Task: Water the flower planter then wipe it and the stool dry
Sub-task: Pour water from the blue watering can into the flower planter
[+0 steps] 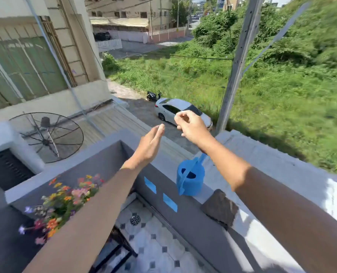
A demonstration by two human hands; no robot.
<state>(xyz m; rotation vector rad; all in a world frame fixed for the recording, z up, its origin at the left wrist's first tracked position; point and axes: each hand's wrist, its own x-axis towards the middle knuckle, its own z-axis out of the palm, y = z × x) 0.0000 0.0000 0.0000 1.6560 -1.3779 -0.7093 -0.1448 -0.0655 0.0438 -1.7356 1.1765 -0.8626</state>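
Observation:
A blue watering can [191, 179] stands upright on the top of the balcony wall [262, 229], its spout pointing away. A dark grey cloth [219, 209] lies on the wall just right of the can. The flower planter [65, 201], full of orange, pink and purple blooms, is at the lower left, partly hidden by my left forearm. My left hand [150, 146] is held out flat above the wall, fingers straight, holding nothing. My right hand [191, 125] hovers higher, beyond the can, its fingers curled loosely with nothing visible in them. The stool is not clearly visible.
Two blue tape strips [169, 201] mark the wall's inner face. A floor drain [135, 220] sits in the tiled balcony floor [159, 243]. A dark metal frame [112, 251] stands at the bottom. Beyond the wall is a drop to a roof, a white car and grass.

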